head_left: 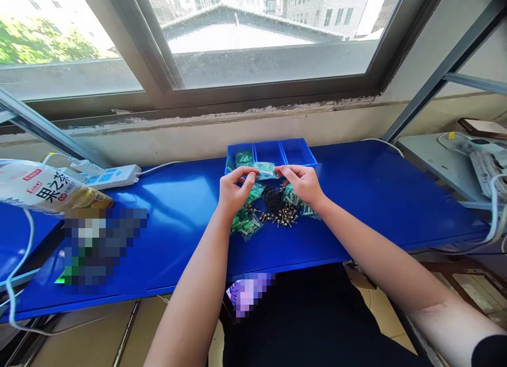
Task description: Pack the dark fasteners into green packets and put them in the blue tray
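Note:
A small clear and green plastic packet is stretched between my two hands, above the near edge of a blue three-part tray. My left hand pinches its left end, and my right hand pinches the right end. Similar green packets lie on the table below my left hand, and more lie by my right wrist. Between them sit a heap of black parts and a scatter of small metal parts. Green packets also fill the tray's left compartment.
On the blue table, a drink bottle lies at the left beside a white power strip and a blurred dark object. A grey side surface with cables stands at the right. The window wall rises behind.

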The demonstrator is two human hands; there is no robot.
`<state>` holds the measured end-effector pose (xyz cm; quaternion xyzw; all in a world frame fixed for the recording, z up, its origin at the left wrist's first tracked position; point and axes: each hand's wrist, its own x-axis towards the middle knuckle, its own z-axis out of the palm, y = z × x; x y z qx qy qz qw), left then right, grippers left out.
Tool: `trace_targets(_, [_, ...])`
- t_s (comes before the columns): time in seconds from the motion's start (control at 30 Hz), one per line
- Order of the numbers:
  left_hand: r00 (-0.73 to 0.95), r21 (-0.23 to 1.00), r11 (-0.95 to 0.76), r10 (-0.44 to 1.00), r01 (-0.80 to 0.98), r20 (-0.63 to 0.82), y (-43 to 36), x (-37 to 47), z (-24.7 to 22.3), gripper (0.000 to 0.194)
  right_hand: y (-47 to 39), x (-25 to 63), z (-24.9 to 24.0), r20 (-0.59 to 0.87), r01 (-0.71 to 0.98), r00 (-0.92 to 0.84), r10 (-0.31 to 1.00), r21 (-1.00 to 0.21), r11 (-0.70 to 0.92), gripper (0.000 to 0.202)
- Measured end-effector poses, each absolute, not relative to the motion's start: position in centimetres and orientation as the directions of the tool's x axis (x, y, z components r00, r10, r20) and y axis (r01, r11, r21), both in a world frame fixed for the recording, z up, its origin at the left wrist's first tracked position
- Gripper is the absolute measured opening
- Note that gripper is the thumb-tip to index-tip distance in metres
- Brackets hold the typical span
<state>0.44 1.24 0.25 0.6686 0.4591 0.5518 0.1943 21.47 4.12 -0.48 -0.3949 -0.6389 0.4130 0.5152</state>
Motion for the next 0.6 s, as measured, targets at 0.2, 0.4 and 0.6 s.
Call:
trace_targets(0.2, [-0.001, 0.7, -0.558, 0.782, 0.445, 0.624, 1.64, 0.7, -0.21, 0.005, 4.21, 21.36, -0.58, 0.379, 0.145, -0.139, 0.915, -0.906, 0.397, 0.023])
trace_targets(0.4, [-0.044, 0.732, -0.538, 0.793, 0.418, 0.608, 1.9, 0.77, -0.59, 0.015, 4.27, 21.35, -0.52, 0.382, 0.062, -0.145, 0.913, -0.917, 0.394, 0.025])
trace_targets(0.6, [-0.051, 0.775, -0.507, 0.825, 0.377, 0.563, 1.84, 0.85, -0.71, 0.024, 4.45, 21.38, -0.76, 0.34, 0.03, -0.2, 0.919, -0.935, 0.353, 0.032])
